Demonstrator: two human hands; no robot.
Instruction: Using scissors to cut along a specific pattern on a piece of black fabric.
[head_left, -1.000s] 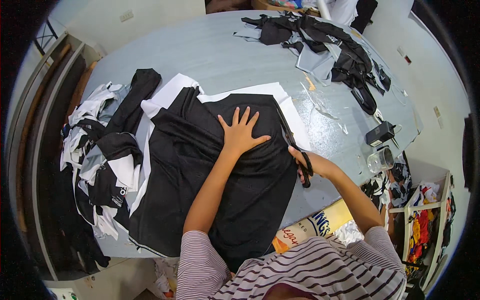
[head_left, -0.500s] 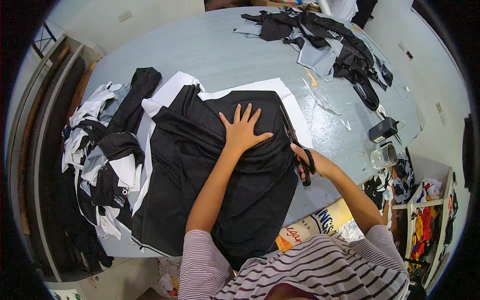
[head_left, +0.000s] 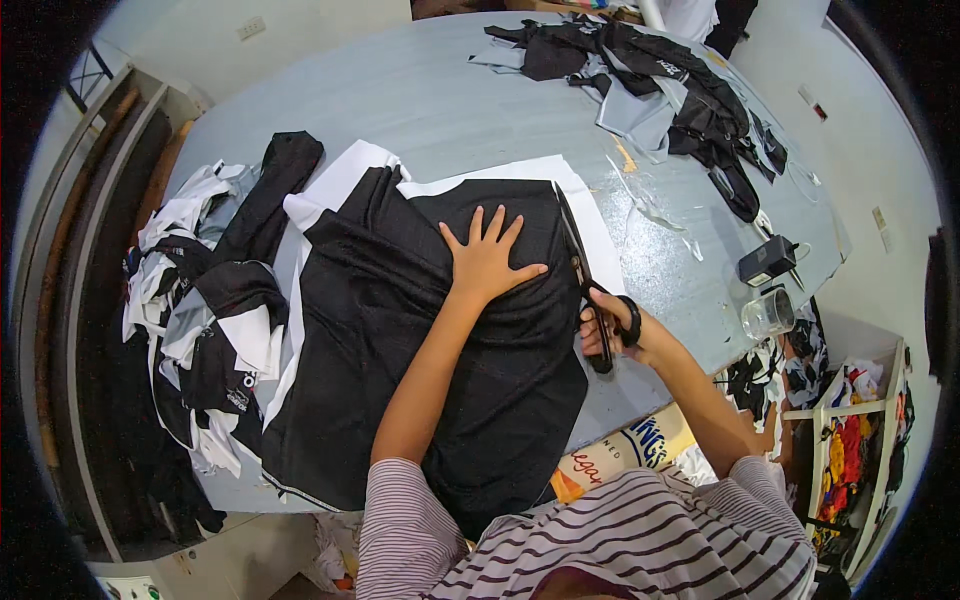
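Observation:
Spread over the middle of the table, a large piece of black fabric point(head_left: 500, 370) lies on a sheet of white paper point(head_left: 598, 235). My left hand point(head_left: 482, 258) rests flat on the fabric, fingers spread, with folds bunched under and beside it. At the fabric's right edge, my right hand point(head_left: 618, 330) grips the handles of black scissors point(head_left: 574, 240). Their blades point away from me along that edge, against the white sheet. Part of the handles is hidden by my fingers.
A heap of black, white and grey fabric pieces point(head_left: 205, 320) lies at the left, another dark fabric pile point(head_left: 650, 80) at the far right. A black box-shaped adapter point(head_left: 767, 260) and a clear glass jar point(head_left: 768, 313) stand near the table's right edge.
My right hand has shifted slightly, and the scissors' blades and handles have spread wider apart. The left hand stays in place on the fabric.

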